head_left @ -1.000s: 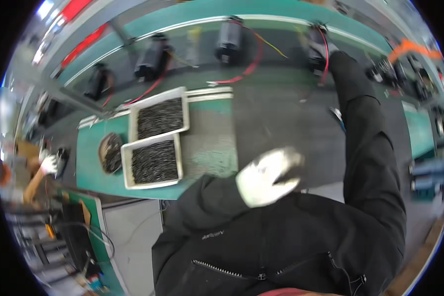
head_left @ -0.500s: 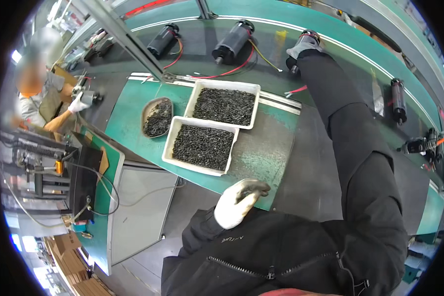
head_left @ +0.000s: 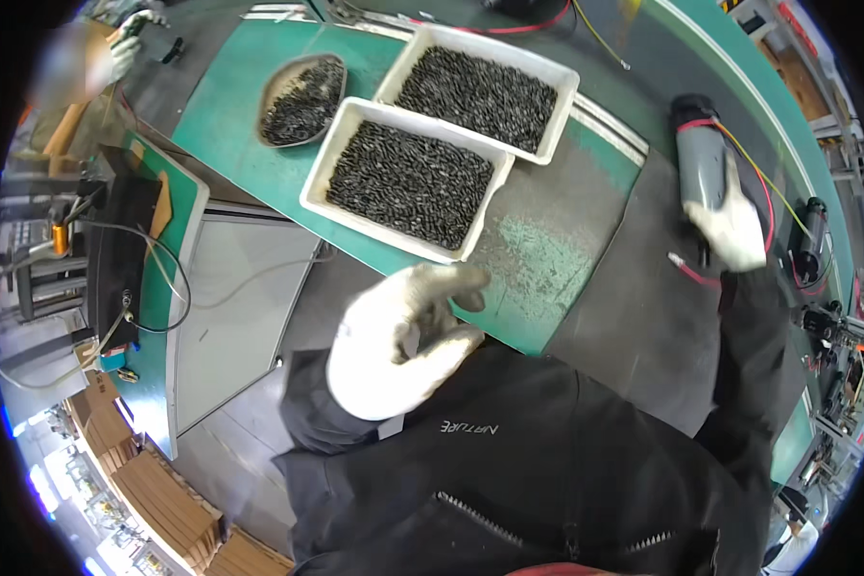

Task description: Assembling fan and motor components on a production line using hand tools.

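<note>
My right hand (head_left: 736, 227), in a white glove, grips an electric motor (head_left: 701, 158) by its lower end. The motor is a grey cylinder with a black cap, and red and yellow wires trail from it. My left hand (head_left: 394, 331), gloved in white with dirty fingertips, hovers in front of my chest with its fingers curled inward; whatever it may hold is hidden. Just beyond it stands a white tray (head_left: 314, 194) full of small black parts (head_left: 408, 182). A second white tray (head_left: 568, 96) of similar parts overlaps its far side.
A smaller brown bowl (head_left: 267, 101) of black parts sits left of the trays on the green worktable (head_left: 538, 278). Another motor (head_left: 813, 240) lies on the dark conveyor at right. A co-worker's gloved hand (head_left: 125, 53) shows at far left, above stacked cardboard (head_left: 163, 490).
My right hand has drawn the motor from the far conveyor toward me and to the right. My left hand has risen closer to the camera, and the view has shifted.
</note>
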`<state>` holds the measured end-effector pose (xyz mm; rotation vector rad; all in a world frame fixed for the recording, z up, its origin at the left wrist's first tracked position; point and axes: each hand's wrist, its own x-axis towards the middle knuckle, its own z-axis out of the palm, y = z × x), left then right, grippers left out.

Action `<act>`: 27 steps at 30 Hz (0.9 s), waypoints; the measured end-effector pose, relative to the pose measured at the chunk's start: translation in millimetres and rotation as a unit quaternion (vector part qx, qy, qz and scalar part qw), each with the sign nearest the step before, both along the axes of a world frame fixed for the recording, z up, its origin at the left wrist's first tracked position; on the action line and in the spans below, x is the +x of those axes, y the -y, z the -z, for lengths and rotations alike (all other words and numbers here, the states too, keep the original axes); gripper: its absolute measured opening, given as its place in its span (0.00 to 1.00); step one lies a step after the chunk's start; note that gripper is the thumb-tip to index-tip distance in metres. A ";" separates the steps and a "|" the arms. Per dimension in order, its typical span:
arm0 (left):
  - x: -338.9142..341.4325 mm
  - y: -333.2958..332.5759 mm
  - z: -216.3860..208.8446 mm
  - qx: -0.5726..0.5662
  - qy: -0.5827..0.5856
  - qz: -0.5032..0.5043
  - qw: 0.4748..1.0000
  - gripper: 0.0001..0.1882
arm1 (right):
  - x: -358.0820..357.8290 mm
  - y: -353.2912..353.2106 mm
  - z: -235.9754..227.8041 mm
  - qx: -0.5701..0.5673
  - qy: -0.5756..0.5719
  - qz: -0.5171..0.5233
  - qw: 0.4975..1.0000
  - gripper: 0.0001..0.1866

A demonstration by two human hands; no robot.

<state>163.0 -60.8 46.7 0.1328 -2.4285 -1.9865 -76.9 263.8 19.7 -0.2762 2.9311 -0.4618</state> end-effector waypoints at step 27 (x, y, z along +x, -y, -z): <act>-248.5 59.1 92.1 -0.548 -0.189 0.021 0.815 0.10 | 75.6 -300.7 2.6 -0.472 -0.422 0.201 0.748 0.35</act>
